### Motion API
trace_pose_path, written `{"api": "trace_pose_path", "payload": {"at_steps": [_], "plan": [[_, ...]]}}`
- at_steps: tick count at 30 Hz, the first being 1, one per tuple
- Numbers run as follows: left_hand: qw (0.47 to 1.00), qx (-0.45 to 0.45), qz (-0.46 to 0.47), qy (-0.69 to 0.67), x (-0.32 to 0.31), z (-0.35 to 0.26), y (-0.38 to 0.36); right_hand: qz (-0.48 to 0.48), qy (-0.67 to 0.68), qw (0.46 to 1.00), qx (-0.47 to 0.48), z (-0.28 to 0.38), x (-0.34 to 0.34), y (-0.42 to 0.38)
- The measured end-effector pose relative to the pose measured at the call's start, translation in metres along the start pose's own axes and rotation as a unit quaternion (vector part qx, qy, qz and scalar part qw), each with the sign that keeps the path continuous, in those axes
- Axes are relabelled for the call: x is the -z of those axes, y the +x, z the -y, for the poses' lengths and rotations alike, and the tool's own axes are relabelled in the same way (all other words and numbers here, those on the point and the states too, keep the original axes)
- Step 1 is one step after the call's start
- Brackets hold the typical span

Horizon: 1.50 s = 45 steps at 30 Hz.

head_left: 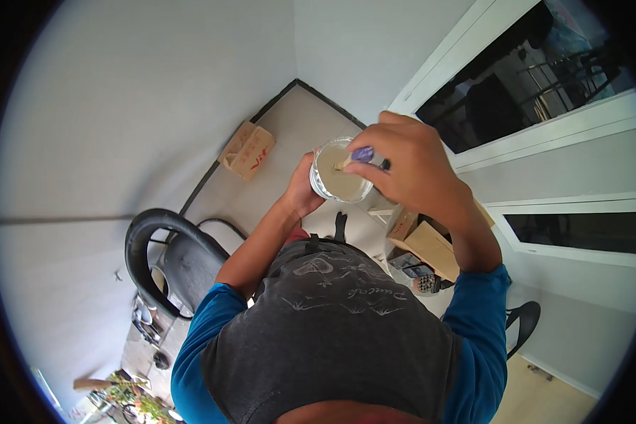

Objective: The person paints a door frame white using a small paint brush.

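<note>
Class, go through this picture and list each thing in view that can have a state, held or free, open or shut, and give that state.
Left hand: gripping the tub
Right hand: pinching the purple-handled tool
Tub: open-topped, with pale contents
Purple-handled tool: held, angled down toward the contents
Printed carton: on the floor; open or shut unclear
Black chair: upright
</note>
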<state>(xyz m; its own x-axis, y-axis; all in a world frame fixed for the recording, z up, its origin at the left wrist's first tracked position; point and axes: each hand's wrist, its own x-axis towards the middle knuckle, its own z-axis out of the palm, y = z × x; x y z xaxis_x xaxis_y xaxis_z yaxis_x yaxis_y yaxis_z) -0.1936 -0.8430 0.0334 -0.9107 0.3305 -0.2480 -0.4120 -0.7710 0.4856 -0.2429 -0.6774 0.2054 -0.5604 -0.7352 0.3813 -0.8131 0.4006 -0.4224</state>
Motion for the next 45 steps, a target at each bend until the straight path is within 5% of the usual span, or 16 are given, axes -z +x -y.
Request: {"api": "trace_pose_path", "payload": {"at_steps": [3,17,26,37,45], "plan": [[0.998,0.031,0.006,0.047,0.005,-0.022,0.029,-0.052,0.022,0.994,-0.092,-0.017,0.01,0.01],[0.979,0.133,0.094,0.121,0.051,-0.068,0.148,-0.149,0.061,0.962,-0.219,-0.067,-0.017,0.053],[0.973,0.187,0.072,0.112,0.033,-0.06,0.222,-0.167,-0.047,0.964,-0.204,-0.132,-0.001,0.05],[0.973,0.169,0.073,0.136,-0.019,-0.033,0.33,-0.26,-0.022,0.949,-0.177,-0.237,0.061,0.027],[0.963,0.19,0.113,0.152,-0.051,-0.012,0.366,-0.252,0.017,0.934,-0.251,-0.269,0.094,0.002]]}}
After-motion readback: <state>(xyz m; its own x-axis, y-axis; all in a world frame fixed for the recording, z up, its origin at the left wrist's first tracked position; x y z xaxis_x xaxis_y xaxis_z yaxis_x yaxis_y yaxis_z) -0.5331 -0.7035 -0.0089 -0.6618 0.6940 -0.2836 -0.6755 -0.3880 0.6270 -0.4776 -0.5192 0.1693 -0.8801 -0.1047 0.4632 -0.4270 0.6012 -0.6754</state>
